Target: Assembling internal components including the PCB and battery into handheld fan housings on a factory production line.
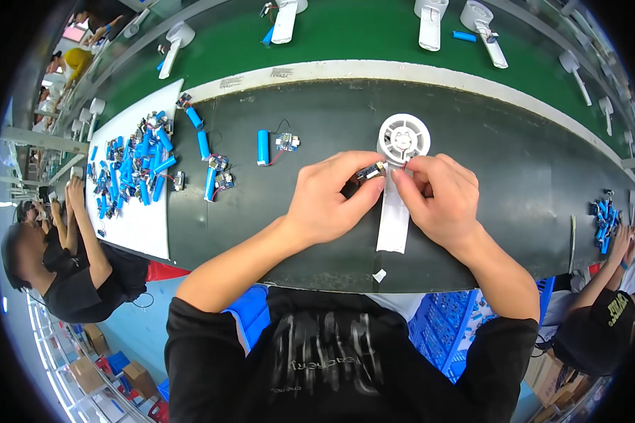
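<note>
A white handheld fan housing point(393, 225) lies on the dark bench in front of me, its round grille end pointing away. My left hand point(335, 194) is closed on a small circuit board point(370, 171), held just left of the fan's neck. Whether a battery is attached under those fingers is hidden. My right hand point(441, 194) pinches at the right side of the neck, close below the round fan head point(404, 136). Whatever sits between its fingertips is too small to make out. Left of my hands lies a blue battery cell point(263, 147) wired to a circuit board point(287, 142).
A white board point(127, 222) at left carries a heap of blue batteries with circuit boards. Beyond the bench's pale rim, a green conveyor point(360, 42) holds several white fan housings. Co-workers sit on both sides; another battery pile point(604, 222) lies at right. A white scrap point(379, 276) rests near the front edge.
</note>
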`<state>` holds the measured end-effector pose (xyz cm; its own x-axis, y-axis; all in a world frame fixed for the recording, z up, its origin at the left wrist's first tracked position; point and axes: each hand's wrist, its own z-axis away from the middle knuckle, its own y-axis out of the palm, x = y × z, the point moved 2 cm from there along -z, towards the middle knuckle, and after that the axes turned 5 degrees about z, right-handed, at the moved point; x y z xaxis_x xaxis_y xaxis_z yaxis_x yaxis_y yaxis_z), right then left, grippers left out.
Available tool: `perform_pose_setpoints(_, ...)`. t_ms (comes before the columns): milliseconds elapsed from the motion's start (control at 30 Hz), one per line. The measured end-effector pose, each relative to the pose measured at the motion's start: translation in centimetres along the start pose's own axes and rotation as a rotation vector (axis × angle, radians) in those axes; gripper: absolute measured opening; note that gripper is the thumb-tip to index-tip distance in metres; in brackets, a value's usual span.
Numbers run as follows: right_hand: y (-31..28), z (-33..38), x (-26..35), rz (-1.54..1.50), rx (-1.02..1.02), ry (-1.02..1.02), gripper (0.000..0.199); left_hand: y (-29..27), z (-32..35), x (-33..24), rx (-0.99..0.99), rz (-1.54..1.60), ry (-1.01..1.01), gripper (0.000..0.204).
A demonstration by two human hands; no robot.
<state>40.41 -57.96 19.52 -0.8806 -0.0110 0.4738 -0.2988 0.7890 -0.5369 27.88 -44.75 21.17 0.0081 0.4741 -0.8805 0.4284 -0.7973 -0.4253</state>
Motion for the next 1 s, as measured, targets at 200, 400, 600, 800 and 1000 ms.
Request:
perform_pose_setpoints(200,0.2,-0.3,-0.2,-0.047,-0.037,0.026,0.015,0.1,-0.3,0.6,-0.108,-0.036,0.221,0.028)
perform_pose_setpoints(400,-0.1,-0.8,0.4,-0.180,0.073,0.087,0.013,-0.7,-0.2,0.1,-0.058,-0.055,0.222,0.028)
perform_pose_setpoints(600,-0.9,-0.5,0.4,-0.212,0.176,0.116,0.012,-0.7,0.3,-0.6,0.011,0.000,0.094,0.028)
perform_pose_setpoints(800,-0.4,-0.5,0.3,-0.390,0.329,0.109,0.012,-0.8,0.9,-0.5,0.070,0.149,-0.142,0.029)
perform_pose_setpoints(1000,-1.1,-0.8,0.0,-0.273,0.432,0.093,0.013,-1.0,0.5,-0.8,0.023,-0.082,0.104,0.031)
